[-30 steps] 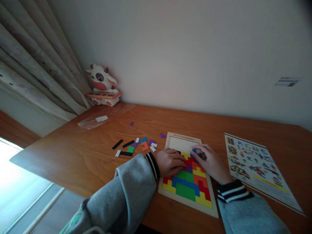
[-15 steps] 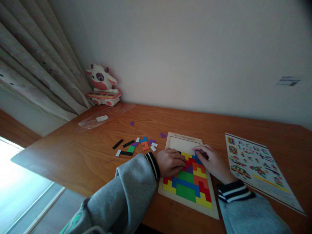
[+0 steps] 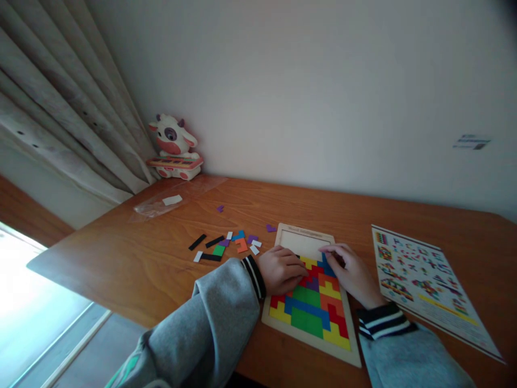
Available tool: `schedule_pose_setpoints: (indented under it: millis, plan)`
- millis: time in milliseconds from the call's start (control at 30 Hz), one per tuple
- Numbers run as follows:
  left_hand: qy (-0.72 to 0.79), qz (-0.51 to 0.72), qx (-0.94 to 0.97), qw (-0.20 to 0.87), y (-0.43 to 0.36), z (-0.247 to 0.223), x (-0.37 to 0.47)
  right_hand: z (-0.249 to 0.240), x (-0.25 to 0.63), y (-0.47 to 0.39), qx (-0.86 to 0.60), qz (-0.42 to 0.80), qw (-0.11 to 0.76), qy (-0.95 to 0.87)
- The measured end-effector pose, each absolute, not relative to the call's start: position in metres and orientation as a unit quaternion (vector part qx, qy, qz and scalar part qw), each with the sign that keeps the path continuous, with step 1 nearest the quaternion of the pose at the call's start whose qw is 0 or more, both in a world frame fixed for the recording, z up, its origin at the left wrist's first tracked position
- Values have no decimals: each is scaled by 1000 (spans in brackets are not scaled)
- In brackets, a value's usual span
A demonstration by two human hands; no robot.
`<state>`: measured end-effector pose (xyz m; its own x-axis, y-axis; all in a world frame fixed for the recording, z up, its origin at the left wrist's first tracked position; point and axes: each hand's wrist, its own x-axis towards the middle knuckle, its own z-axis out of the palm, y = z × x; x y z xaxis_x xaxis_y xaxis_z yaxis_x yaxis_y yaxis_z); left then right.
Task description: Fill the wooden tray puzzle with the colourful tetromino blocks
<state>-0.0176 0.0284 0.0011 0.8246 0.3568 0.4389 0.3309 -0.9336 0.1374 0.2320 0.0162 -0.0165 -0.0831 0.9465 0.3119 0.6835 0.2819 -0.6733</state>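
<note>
A wooden puzzle board (image 3: 319, 345) lies on the table, its lower part filled with colourful block-shaped pieces and its top end bare. My left hand (image 3: 280, 270) rests flat over the board's left side, fingers stretched across the red and purple pieces and hiding some of them. At the right edge, my right hand (image 3: 350, 272) has its thumb and fingertips brought together at a blue puzzle piece (image 3: 328, 268). That piece sits beside yellow and red ones in the upper right of the filled area, partly covered by the fingers.
Several loose pieces, including an orange one (image 3: 241, 246) and a black one (image 3: 197, 242), lie left of the board. A printed pattern sheet (image 3: 428, 280) is at the right. Farther back are a clear plastic bag (image 3: 151, 209) and a cow toy with a keyboard (image 3: 174, 148).
The view has tilted slightly, so everything sits a little lower. My right fingers have shifted slightly at the blue piece; my left hand stays on the board.
</note>
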Motion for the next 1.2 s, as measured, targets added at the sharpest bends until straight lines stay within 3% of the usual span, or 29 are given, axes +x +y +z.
schedule_pose_setpoints:
  millis: [433, 600, 767, 1200]
  plan:
    - [368, 309, 877, -13, 17, 21, -91, -14, 228, 16, -566, 199, 426, -677]
    - [557, 229, 795, -76, 6, 14, -160, -15, 226, 17, -561, 200, 441, -671]
    - [678, 108, 726, -40, -1, -9, -210, -16, 224, 17, -550, 196, 441, -681]
    - [443, 127, 886, 45, 64, -4, -148, -17, 224, 18, -559, 209, 438, -672]
